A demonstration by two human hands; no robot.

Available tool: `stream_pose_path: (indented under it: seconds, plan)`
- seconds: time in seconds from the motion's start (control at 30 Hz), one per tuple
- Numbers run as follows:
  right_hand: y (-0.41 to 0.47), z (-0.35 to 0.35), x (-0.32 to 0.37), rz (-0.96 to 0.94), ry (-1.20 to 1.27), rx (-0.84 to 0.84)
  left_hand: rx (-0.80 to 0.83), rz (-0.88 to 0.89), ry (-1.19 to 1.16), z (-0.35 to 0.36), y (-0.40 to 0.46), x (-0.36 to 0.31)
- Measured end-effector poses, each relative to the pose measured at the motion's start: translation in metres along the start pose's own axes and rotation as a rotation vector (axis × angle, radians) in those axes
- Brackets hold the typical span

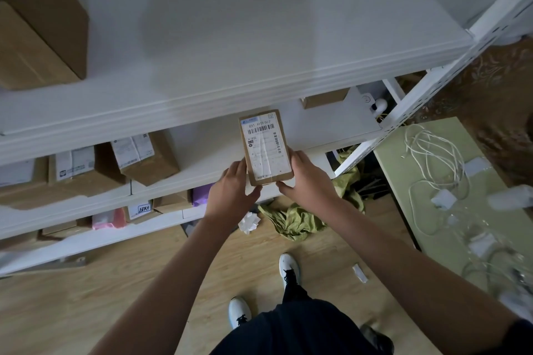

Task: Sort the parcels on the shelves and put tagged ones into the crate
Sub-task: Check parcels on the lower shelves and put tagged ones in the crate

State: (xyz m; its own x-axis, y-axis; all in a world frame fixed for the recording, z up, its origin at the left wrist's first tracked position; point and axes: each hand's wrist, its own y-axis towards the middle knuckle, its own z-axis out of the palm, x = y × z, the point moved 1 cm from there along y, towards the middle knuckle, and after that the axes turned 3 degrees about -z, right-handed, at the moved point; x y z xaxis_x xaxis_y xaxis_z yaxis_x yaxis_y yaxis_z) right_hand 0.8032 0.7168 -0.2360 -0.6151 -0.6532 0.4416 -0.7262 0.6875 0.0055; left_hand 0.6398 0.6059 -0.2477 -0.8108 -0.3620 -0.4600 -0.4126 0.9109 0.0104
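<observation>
The matt brown cardboard parcel (265, 147) is wearing a white paper label under glossy tape, the shelves (230, 46) are showing smooth white painted metal, and at 6 o'clock the floor (86, 311) is looking like smooth light wood.

Off to my right I see a pale green counter (398, 153) strewn with tangled white cables (429, 153) and white chargers (443, 198). On the wooden floor (86, 311) lie a crumpled olive cloth (291, 222) and a wad of white paper (248, 222).
</observation>
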Motion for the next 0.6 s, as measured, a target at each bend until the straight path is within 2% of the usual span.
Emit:
stream_pose_path:
  seconds: [0.27, 0.6]
  plan:
    - [0.004, 0.009, 0.028, 0.006, -0.009, -0.002, -0.017, -0.028, -0.008, -0.018, -0.011, 0.018]
    - [0.065, 0.041, 0.078, -0.037, 0.111, 0.152, -0.013, -0.231, -0.046, -0.042, -0.007, 0.075]
